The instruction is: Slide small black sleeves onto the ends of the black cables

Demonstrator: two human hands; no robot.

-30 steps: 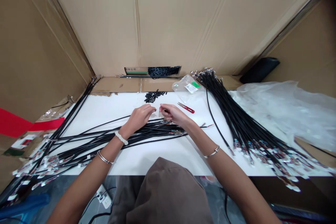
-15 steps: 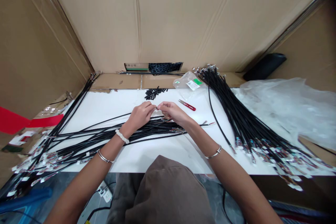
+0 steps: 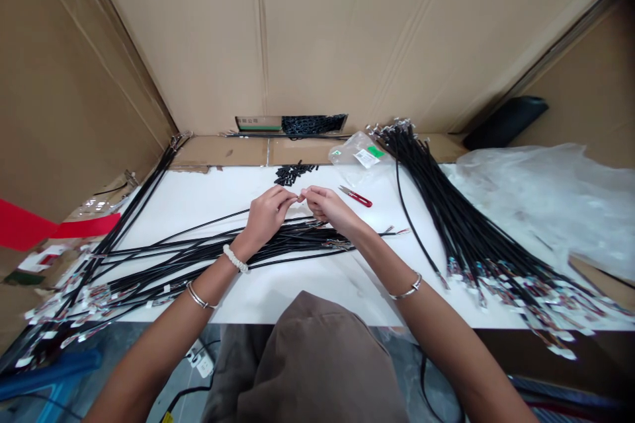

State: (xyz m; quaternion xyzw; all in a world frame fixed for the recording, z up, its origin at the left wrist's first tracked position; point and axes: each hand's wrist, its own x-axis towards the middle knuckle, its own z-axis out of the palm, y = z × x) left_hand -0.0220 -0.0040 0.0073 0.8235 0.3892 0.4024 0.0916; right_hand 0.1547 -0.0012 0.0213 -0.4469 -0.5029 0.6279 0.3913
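My left hand (image 3: 268,211) and my right hand (image 3: 325,206) meet fingertip to fingertip above the white table (image 3: 278,291). Each is closed in a pinch, and what lies between the fingertips is too small and hidden to make out. Under both hands stretches a loose bundle of black cables (image 3: 198,256), with bare coloured wire ends (image 3: 337,244) on its right side. One single black cable (image 3: 213,219) runs up to my left hand and goes out of sight behind it. Just beyond my fingers lies a pile of short black tube pieces (image 3: 292,174).
Red-handled thread snips (image 3: 356,196) lie right of my hands, near a clear plastic bag (image 3: 354,152). A thick bundle of black cables (image 3: 446,211) with white connectors spreads over the right side. More cables (image 3: 143,195) lie at the left. Cardboard walls (image 3: 317,33) surround the table.
The view has shifted slightly. My right-hand fingers have curled in more tightly, while both hands stay together in nearly the same place.
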